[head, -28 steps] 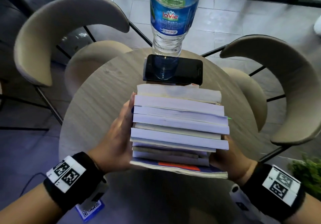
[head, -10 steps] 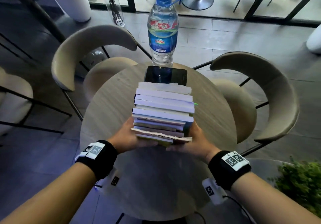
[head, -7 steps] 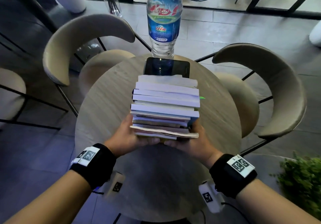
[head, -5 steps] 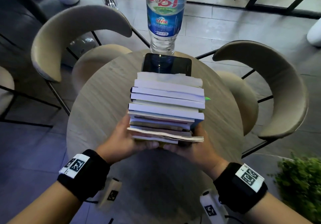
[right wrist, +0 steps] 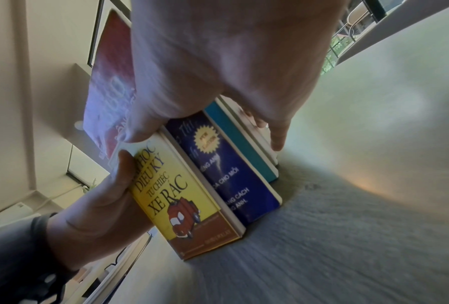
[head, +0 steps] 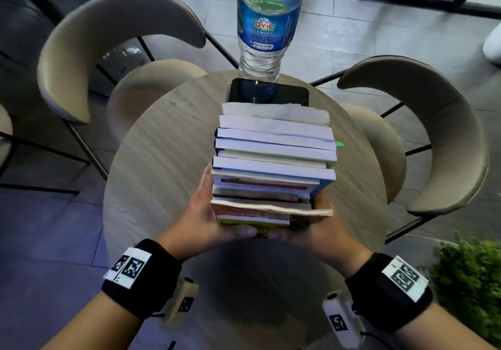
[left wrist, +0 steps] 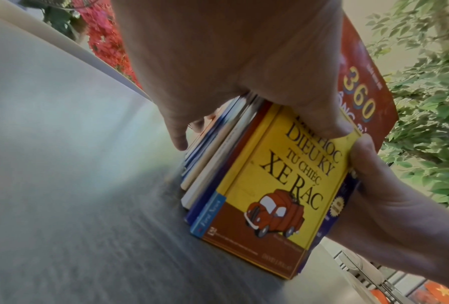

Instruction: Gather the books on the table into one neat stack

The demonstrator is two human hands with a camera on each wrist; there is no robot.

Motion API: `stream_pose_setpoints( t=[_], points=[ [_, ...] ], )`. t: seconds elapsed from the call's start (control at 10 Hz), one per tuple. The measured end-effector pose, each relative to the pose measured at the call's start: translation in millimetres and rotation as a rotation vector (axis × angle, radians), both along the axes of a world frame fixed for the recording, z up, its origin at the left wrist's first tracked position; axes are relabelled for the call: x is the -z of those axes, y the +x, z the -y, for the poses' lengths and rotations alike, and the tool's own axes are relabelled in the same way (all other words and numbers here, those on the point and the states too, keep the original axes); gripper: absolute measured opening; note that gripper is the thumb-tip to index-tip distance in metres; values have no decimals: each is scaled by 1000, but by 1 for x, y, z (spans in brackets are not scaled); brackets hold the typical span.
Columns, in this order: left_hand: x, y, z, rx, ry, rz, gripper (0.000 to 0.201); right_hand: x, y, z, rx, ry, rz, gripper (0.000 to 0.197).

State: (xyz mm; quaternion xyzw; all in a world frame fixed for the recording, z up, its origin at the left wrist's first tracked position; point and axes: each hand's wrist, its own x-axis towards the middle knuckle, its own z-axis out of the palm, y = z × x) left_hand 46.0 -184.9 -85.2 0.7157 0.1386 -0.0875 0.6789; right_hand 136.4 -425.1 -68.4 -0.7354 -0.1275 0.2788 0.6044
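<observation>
Several books (head: 273,159) stand pressed together on their edges on the round wooden table (head: 162,159), page edges facing up. The nearest is a yellow book with a red truck (left wrist: 283,185) (right wrist: 176,195); a larger floppy red-covered book (left wrist: 361,86) stands right behind it. My left hand (head: 200,219) grips the left side of the bundle, with its thumb on the yellow cover. On the right side my right hand (head: 322,230) grips the same way. In the wrist views the books' lower edges meet the tabletop.
A black phone (head: 267,91) lies flat just beyond the books, and a water bottle (head: 268,24) stands behind it at the table's far edge. Curved beige chairs stand at the far left (head: 108,37) and at the right (head: 447,132). A green plant (head: 471,282) is at the lower right.
Both hands keep hold of the bundle. Since the earliest frame the thumbs have come round onto the front book. The view has drawn closer over the last second.
</observation>
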Motion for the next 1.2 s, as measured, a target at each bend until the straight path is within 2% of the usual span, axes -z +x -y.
stream_pose_setpoints(
  t=[0.3,0.5,0.6,0.7,0.8,0.9,1.0,1.1,1.2],
  points=[
    [7,-4,-6,21,35,-4,109,18,-3,8,-20,19,-12,107],
    [17,-10,-9,63,136,-33,105,19,-2,11,-38,-18,-38,123],
    [10,-9,-7,96,222,-33,95,20,3,11,-115,-107,-5,113],
    [1,-5,-4,117,242,-27,94,21,5,12,-185,-162,15,115],
    [4,-9,-10,138,306,-65,100,22,5,21,-204,-353,22,134],
    [8,-16,-15,125,419,-161,119,16,5,30,-264,-465,15,148],
    [-10,-30,-8,99,586,-335,133,-8,4,44,-418,-668,73,143],
    [-30,-41,-2,164,735,-443,118,-23,5,53,-485,-852,126,111],
    [-67,-59,14,328,956,-550,85,-42,3,65,-593,-1067,224,56]
  ],
)
